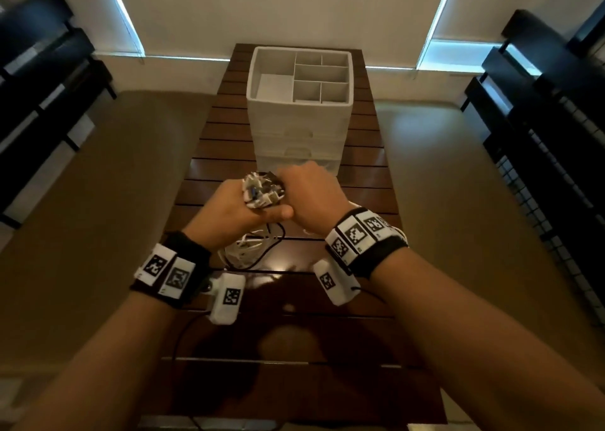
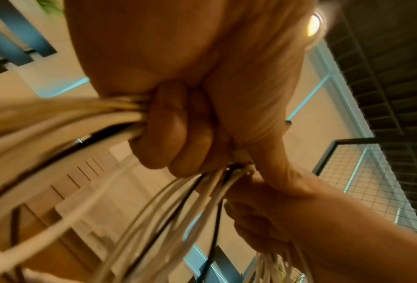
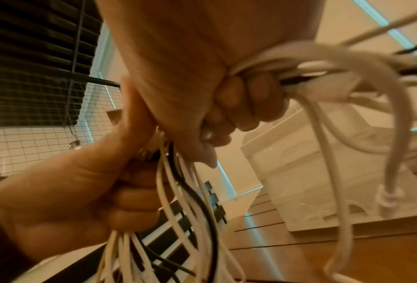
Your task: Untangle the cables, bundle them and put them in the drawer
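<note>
Cables (image 1: pixel 262 190), mostly white with a few black strands among them, sit bunched between your two hands above the slatted wooden counter (image 1: pixel 357 155). Your left hand (image 1: pixel 235 209) has its grip closed tight: the left wrist view shows its fingers (image 2: pixel 176 130) curled fully around a thick sheaf of cords, which fan out on both sides of the fist. Your right hand (image 1: pixel 314 194) is clenched just as firmly on the same tangle, touching the left hand at the thumb; in the right wrist view its fingers (image 3: pixel 248 99) wrap white and black strands, and one white cord with a plug (image 3: pixel 389 201) on its end droops in a loop toward the counter. Below your hands, loose loops (image 1: pixel 250 248) hang down and lie on the wood. Beyond your hands stands the white drawer unit (image 1: pixel 299 126), its drawer fronts facing you and shut as far as the blur allows, with a divided tray (image 1: pixel 262 70) on top whose compartments hold no cables.
</note>
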A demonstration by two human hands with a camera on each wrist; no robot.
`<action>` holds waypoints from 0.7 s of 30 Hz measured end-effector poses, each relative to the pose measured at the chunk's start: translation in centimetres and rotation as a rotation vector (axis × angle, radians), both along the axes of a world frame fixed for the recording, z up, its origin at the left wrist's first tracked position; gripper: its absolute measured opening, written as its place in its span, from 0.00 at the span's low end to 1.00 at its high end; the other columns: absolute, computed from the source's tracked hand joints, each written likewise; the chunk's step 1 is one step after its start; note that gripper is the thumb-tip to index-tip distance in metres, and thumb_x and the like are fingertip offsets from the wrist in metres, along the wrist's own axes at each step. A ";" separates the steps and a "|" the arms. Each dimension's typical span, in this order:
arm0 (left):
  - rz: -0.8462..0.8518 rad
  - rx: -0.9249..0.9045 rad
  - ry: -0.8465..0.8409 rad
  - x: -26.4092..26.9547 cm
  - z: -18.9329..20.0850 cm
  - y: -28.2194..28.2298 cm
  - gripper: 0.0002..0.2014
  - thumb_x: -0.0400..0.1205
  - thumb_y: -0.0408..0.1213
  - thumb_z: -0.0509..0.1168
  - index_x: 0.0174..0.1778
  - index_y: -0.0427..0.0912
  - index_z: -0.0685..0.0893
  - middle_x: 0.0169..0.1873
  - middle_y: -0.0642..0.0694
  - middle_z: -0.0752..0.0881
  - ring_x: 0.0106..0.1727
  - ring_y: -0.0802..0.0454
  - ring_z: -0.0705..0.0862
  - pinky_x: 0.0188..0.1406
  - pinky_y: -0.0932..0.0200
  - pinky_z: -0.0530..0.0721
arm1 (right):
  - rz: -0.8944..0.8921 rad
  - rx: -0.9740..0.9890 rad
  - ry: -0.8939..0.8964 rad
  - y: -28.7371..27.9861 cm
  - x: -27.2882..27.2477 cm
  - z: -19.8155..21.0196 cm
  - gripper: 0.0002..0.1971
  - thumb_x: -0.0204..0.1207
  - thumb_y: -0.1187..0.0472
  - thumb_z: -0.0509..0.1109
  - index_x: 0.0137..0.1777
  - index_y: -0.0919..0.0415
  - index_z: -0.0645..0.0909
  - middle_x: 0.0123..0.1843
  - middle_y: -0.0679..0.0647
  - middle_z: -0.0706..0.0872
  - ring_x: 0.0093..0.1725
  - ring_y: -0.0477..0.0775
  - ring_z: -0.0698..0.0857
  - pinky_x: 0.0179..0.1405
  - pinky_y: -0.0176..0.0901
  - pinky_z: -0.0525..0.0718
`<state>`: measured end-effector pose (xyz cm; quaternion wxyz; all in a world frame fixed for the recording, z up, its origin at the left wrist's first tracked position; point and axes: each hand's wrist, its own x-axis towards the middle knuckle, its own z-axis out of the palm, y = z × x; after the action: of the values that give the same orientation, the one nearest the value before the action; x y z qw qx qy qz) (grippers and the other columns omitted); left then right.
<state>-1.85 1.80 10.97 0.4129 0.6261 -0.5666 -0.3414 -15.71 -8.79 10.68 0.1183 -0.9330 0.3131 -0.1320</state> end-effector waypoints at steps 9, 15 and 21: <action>-0.019 0.023 -0.153 4.2 3.9 0.6 0.12 0.75 0.42 0.82 0.54 0.47 0.94 0.43 0.48 0.95 0.44 0.48 0.92 0.45 0.57 0.86 | 0.125 0.333 -0.400 0.4 1.1 2.9 0.23 0.71 0.60 0.85 0.53 0.57 0.72 0.38 0.47 0.85 0.34 0.48 0.85 0.30 0.43 0.82; -0.033 -0.015 -0.266 5.4 5.6 0.5 0.05 0.80 0.41 0.78 0.49 0.47 0.94 0.37 0.53 0.93 0.35 0.59 0.88 0.36 0.71 0.80 | 0.221 0.474 -0.527 0.0 0.4 3.4 0.13 0.79 0.66 0.77 0.52 0.63 0.74 0.42 0.54 0.84 0.37 0.47 0.80 0.38 0.43 0.80; 0.039 -0.008 -0.179 5.0 4.3 0.9 0.01 0.83 0.40 0.75 0.47 0.48 0.92 0.32 0.62 0.88 0.35 0.67 0.84 0.38 0.74 0.78 | 0.182 0.575 -0.552 0.3 -1.2 1.4 0.09 0.81 0.70 0.71 0.55 0.62 0.75 0.46 0.59 0.83 0.37 0.50 0.80 0.38 0.48 0.83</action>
<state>3.13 2.66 15.24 0.3700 0.6633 -0.5901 -0.2736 -16.93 -8.50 12.05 0.4649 -0.8154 0.2102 -0.2734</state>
